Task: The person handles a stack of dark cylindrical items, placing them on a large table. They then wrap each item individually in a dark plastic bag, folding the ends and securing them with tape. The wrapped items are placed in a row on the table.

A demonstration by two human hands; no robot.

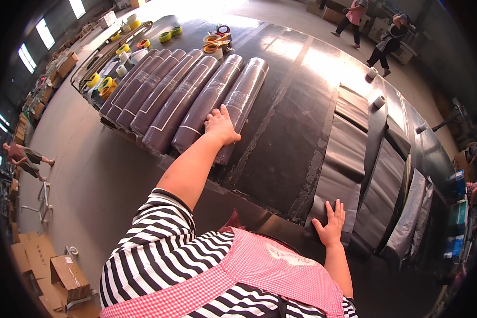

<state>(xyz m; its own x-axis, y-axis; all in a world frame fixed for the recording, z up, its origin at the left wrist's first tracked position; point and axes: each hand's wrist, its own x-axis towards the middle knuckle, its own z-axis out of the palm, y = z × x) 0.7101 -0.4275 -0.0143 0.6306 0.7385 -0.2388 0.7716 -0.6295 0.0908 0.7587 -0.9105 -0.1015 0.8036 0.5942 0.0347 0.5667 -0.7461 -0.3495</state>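
My left hand (221, 124) lies flat, fingers spread, on the nearest of several dark brown wrapped rolls (212, 98) lined up side by side on a wide black table (286, 132). It rests between the two rightmost rolls, close to their near ends. My right hand (331, 222) presses open-palmed on the near end of a grey folded sheet (339, 169) at the table's front edge. Neither hand grips anything.
More grey folded sheets (387, 196) overlap to the right. Yellow and orange tape rolls (108, 85) lie at the far left of the table, white rolls (379, 100) at the far right. Two people (371, 29) walk in the background. Another person (21, 156) bends at left. Cardboard boxes (69, 275) lie on the floor.
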